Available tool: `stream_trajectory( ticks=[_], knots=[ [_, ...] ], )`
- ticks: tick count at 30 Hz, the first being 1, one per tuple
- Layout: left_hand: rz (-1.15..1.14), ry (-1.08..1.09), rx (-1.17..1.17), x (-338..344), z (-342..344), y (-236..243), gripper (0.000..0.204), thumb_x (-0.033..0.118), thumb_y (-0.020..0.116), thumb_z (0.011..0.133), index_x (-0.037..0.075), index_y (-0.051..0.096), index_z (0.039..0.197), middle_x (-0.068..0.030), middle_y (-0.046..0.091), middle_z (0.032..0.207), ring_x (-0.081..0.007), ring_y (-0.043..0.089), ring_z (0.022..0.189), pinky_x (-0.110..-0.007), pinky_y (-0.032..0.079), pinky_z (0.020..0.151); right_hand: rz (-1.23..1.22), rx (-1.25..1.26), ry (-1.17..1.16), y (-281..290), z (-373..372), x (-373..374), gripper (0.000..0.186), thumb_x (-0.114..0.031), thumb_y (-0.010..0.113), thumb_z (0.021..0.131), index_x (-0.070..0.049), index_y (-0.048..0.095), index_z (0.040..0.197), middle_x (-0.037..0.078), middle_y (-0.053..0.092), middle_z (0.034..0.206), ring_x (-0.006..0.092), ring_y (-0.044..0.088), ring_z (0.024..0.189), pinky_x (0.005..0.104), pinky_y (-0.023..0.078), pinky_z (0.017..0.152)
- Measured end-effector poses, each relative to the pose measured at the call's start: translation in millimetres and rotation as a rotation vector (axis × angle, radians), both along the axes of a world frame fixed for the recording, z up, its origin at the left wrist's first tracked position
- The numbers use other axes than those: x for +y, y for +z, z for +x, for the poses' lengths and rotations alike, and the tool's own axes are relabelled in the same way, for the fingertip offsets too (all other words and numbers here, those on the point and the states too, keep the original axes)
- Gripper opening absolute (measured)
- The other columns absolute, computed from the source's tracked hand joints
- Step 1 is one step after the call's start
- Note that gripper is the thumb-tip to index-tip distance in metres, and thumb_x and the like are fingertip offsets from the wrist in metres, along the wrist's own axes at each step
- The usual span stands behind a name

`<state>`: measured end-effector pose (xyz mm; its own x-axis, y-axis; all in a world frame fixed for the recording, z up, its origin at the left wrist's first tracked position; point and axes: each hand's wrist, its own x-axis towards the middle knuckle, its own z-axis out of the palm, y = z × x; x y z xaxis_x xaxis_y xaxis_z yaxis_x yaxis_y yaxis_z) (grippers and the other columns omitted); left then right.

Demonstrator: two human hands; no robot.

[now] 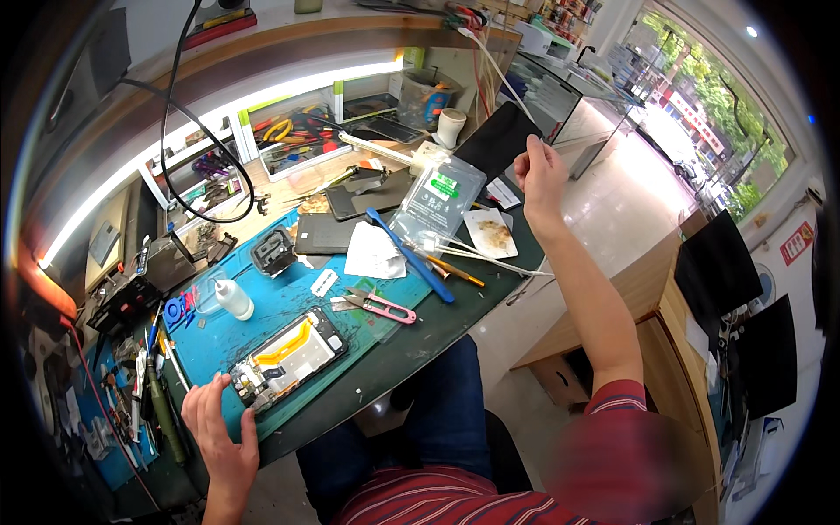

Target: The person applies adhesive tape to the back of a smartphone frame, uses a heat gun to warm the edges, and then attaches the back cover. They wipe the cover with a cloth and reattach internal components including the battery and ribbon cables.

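Note:
An opened smartphone [289, 357], its inside parts and a yellow flex strip showing, lies at a slant on the blue work mat [197, 354]. My left hand [220, 430] is at its lower left end, fingers spread, fingertips and thumb close to the phone's edge; whether they touch is unclear. Up at the right, past the bench edge, my right hand [542, 179] is raised with its fingers pinched together. What the pinch holds, if anything, cannot be made out. A dark flat panel [499, 144] shows just left of that hand. Pink-handled scissors [391, 308] lie right of the phone.
Around the mat are a white dropper bottle [234, 299], a blue-handled brush [411, 254], a clear plastic pouch [442, 194] and white paper [374, 251]. Tools [153, 398] crowd the left side. A black cable [166, 131] hangs over the bench. Monitors [719, 258] stand at right.

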<state>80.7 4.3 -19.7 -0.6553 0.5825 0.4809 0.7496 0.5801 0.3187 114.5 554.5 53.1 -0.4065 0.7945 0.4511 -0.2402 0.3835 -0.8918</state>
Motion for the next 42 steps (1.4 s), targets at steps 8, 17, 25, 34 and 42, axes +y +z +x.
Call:
stream_trajectory(
  ticks=[8, 17, 25, 34, 42],
  knots=[
    [0.004, -0.008, 0.005, 1, -1, 1, 0.063, 0.0, 0.068, 0.084, -0.005, 0.046, 0.142, -0.0181, 0.062, 0.129, -0.0385, 0.051, 0.124, -0.054, 0.03, 0.114, -0.111, -0.041, 0.058, -3, 3, 2, 0.035, -0.024, 0.054, 0.099, 0.0, 0.06, 0.074, 0.008, 0.062, 0.065, 0.0108, 0.054, 0.05, 0.0255, 0.039, 0.046],
    [0.017, -0.012, 0.008, 0, -1, 0, 0.062, 0.0, 0.068, 0.084, -0.004, 0.046, 0.142, -0.0177, 0.062, 0.128, -0.0378, 0.051, 0.123, -0.054, 0.03, 0.114, -0.051, -0.139, 0.395, -9, 38, -12, 0.026, -0.013, 0.049, 0.101, 0.005, 0.067, 0.104, 0.01, 0.07, 0.092, 0.0173, 0.07, 0.075, 0.0302, 0.059, 0.07],
    [0.054, -0.008, 0.013, -2, 1, 6, 0.059, 0.001, 0.07, 0.082, -0.002, 0.05, 0.138, -0.0158, 0.062, 0.13, -0.038, 0.052, 0.122, -0.052, 0.033, 0.112, 0.168, -0.333, 0.275, -36, 63, -15, 0.027, -0.002, 0.057, 0.097, -0.001, 0.057, 0.124, 0.0, 0.064, 0.087, 0.0043, 0.055, 0.075, 0.0219, 0.048, 0.063],
    [0.06, 0.031, -0.056, -14, -7, 15, 0.075, 0.017, 0.079, 0.084, -0.001, 0.043, 0.147, -0.0159, 0.056, 0.14, -0.0359, 0.047, 0.129, -0.047, 0.033, 0.113, 1.053, -0.615, -0.125, -38, 52, -79, 0.03, -0.002, 0.064, 0.091, -0.002, 0.062, 0.121, 0.016, 0.07, 0.109, 0.0357, 0.064, 0.103, 0.0431, 0.05, 0.09],
    [-0.057, -0.028, -0.221, -6, -16, 26, 0.088, 0.026, 0.085, 0.079, 0.004, 0.04, 0.151, -0.0163, 0.051, 0.144, -0.0349, 0.044, 0.134, -0.046, 0.031, 0.115, 1.13, -0.379, 0.515, -17, -3, -214, 0.025, -0.004, 0.073, 0.084, -0.004, 0.069, 0.109, 0.013, 0.071, 0.109, 0.0318, 0.066, 0.1, 0.0431, 0.051, 0.088]
  ],
)
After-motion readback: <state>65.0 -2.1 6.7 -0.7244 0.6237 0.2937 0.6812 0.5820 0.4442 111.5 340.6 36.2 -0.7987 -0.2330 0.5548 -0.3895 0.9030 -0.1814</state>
